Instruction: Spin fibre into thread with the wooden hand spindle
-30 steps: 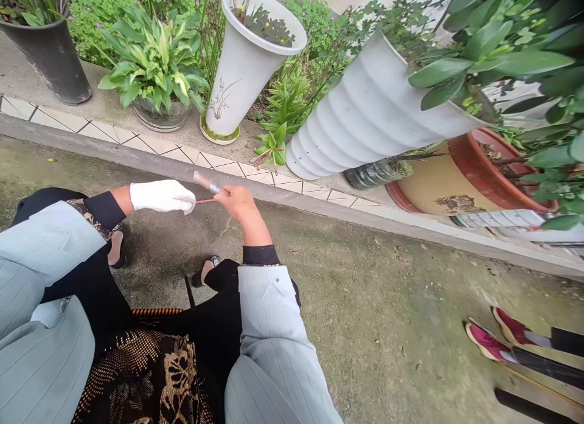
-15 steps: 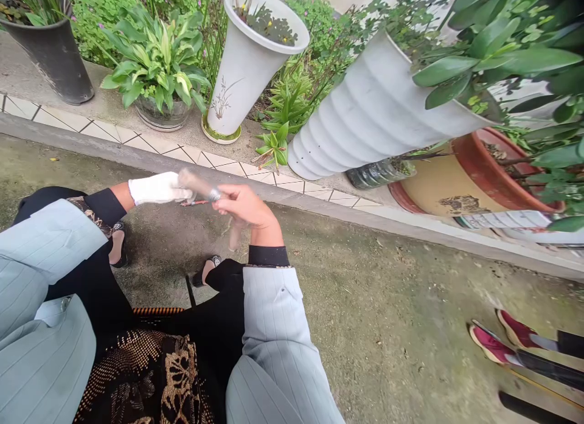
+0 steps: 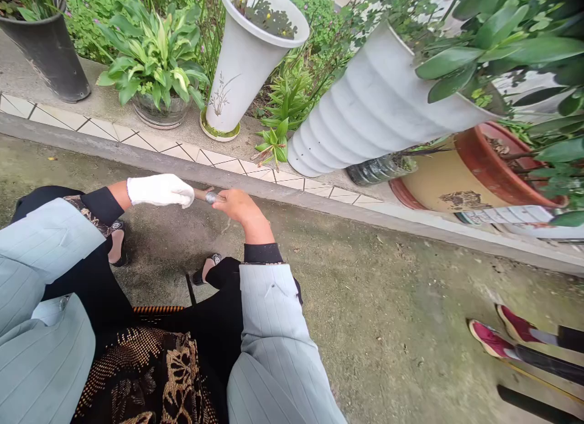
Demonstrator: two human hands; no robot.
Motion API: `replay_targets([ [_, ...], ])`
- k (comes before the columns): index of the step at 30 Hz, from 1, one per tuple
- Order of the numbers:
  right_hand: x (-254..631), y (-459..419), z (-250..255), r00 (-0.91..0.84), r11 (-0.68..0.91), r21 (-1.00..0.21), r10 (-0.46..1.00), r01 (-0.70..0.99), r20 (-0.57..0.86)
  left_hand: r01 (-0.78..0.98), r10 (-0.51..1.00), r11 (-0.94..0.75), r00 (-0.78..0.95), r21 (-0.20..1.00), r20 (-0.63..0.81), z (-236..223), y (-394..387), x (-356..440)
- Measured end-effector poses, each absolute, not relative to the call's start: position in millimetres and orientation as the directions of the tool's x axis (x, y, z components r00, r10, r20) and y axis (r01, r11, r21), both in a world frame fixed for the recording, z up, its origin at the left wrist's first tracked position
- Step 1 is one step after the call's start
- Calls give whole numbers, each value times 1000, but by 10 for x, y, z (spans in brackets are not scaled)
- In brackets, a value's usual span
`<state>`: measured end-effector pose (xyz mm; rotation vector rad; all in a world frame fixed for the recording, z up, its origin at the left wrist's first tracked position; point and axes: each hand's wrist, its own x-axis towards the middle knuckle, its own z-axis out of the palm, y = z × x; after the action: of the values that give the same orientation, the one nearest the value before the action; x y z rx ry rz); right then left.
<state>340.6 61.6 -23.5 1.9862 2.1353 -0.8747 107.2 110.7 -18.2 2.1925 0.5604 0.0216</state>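
Observation:
My left hand [image 3: 159, 191] wears a white glove and is closed into a fist beside my right hand. My bare right hand [image 3: 237, 205] is closed round a small tool with a metal collar [image 3: 210, 197] that pokes out toward the glove. What the gloved fingers hold is hidden. Both hands are out in front of my knees, above the mossy concrete ground [image 3: 365, 278]. I sit in a pale striped jacket over black patterned clothes.
A tiled kerb [image 3: 150, 149] runs across ahead. Behind it stand a black pot [image 3: 45, 47], a leafy plant in a glass bowl [image 3: 157, 59], a tall white planter [image 3: 246, 53], a ribbed white planter [image 3: 374, 101] and a terracotta pot [image 3: 469, 180]. Another person's red shoes [image 3: 502, 339] are at the right.
My right hand swung the tool down from a raised tilt and now holds it level, its tip close to the glove. The gloved hand barely shifted.

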Motion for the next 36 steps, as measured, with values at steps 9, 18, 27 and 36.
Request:
replay_targets([
  [9, 3403, 522, -115, -731, -32, -889, 556, 457, -395, 358, 490, -503, 868, 786, -81, -256, 1229, 1049],
  [18, 3637, 674, -212, 118, -161, -930, 985, 330, -128, 323, 375, -387, 911, 864, -172, -212, 1088, 1131],
  [27, 3433, 607, -234, -207, -1, -367, 824, 930, -528, 360, 370, -563, 915, 744, -163, -221, 1142, 1060],
  [36, 3452, 532, -98, -657, -54, -863, 624, 503, -422, 379, 515, -484, 852, 789, -93, -265, 1240, 1007],
])
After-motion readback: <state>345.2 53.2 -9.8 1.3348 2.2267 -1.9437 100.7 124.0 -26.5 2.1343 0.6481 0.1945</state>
